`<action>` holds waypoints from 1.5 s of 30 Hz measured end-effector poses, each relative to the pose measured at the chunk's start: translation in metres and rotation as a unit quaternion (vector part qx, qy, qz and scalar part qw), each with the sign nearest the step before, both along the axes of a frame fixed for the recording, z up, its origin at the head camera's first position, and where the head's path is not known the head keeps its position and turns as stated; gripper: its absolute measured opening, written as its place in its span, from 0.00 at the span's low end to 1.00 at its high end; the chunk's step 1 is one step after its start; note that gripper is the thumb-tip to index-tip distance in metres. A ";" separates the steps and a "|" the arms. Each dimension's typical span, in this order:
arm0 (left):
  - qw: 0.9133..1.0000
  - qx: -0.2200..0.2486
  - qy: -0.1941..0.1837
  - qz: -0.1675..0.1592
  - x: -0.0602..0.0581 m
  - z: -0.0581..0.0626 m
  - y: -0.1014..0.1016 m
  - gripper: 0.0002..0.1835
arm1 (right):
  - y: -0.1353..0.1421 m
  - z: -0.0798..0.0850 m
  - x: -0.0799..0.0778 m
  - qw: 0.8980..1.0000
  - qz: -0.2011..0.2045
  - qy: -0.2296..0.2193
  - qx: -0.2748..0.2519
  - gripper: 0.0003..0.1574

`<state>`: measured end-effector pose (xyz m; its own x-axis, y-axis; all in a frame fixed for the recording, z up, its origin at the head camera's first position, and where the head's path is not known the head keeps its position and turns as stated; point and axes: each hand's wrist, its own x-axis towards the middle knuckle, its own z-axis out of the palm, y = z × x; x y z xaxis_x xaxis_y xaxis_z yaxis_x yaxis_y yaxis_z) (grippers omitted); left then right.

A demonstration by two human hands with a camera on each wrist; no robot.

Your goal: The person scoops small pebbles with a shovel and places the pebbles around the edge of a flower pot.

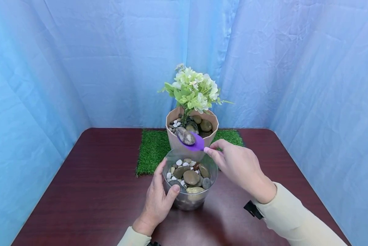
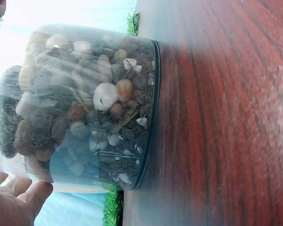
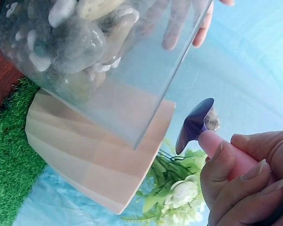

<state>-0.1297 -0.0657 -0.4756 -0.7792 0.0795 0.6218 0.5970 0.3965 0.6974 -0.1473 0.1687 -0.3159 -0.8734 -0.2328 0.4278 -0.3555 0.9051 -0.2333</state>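
Observation:
My right hand [image 1: 237, 164] grips the pink handle [image 3: 233, 157] of a small trowel with a purple blade [image 1: 197, 142]. On that blade lies a large grey-and-white stone [image 1: 185, 136], held over the near rim of a beige plant pot [image 1: 178, 141]. The pot holds pebbles, larger stones and a plant with white flowers [image 1: 193, 87]. My left hand [image 1: 157, 194] holds the side of a clear plastic container [image 1: 190, 205], thumb at the near rim and fingers around the left. Inside it are white pebbles and brown stones [image 1: 191, 177]. The left wrist view shows smaller stones [image 2: 106, 96] through its wall.
A green artificial grass mat [image 1: 151, 150] lies under the pot on the dark red wooden table [image 1: 104, 184]. Light blue curtains [image 1: 110, 61] hang behind and along both sides. The clear container stands just in front of the pot.

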 end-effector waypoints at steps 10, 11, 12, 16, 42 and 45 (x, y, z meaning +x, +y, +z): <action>1.000 0.004 0.007 0.002 -0.001 -0.001 0.001 0.42 | -0.001 -0.003 -0.016 0.997 -0.013 -0.068 -0.024 0.20; 1.000 0.004 0.007 0.003 -0.001 -0.001 0.001 0.42 | -0.001 -0.003 -0.017 0.997 -0.015 -0.075 -0.026 0.20; 1.000 0.004 0.008 0.003 -0.001 -0.001 0.000 0.42 | -0.002 -0.003 -0.019 0.996 -0.016 -0.081 -0.028 0.20; 1.000 0.004 0.003 0.001 -0.001 -0.001 0.000 0.42 | -0.003 -0.004 -0.025 0.994 -0.027 -0.102 -0.038 0.21; 1.000 0.008 0.012 -0.003 -0.001 -0.001 0.001 0.41 | -0.003 -0.011 -0.045 0.982 -0.042 -0.160 -0.087 0.19; 1.000 0.008 0.016 -0.002 -0.001 -0.001 0.001 0.41 | -0.003 -0.011 -0.046 0.982 -0.046 -0.163 -0.090 0.19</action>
